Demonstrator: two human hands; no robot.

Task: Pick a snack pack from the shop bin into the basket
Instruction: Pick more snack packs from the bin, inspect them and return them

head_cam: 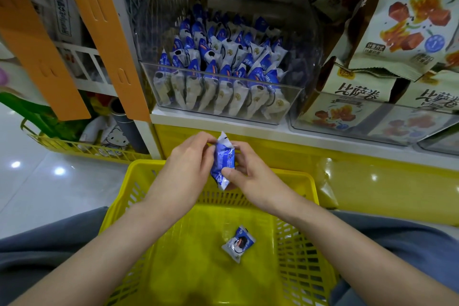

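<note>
- Both forearms come in from the bottom edge and meet over the far end of the yellow basket (135, 181), which looks like it's sitting in the person's lap.
- Left hand (188, 156) is pinching the crimped top end of the blue-and-white snack pack (223, 161), fingers curled over it. Right hand (250, 174) has its thumb on the lower front and its fingers tucked behind. So both are clamped on the same pack.
- The pack hangs roughly upright between them, in the air, about over the basket's far rim.
- Below the hands and a bit closer to the body, a second pack (238, 243) is already lying flat on the basket floor, with lots of bare yellow around it.
- Tips for the drop, imo: you don't need two hands for this. Let one go, then bring the other down and back toward the body until the pack is well inside the rim, and release low.
- It's a light crinkly wrapper. Dropped from up here by the rim, it could glance off and end up on the floor.
- Go easy on the squeeze too, since whatever's inside probably crumbles.
- Beyond the hands, up on the white shelf (223, 123), the clear bin (295, 103) is packed with the same packs standing on end.
- Further off, right of the right hand, are big beige snack bags (397, 32). Ignore those.
</note>
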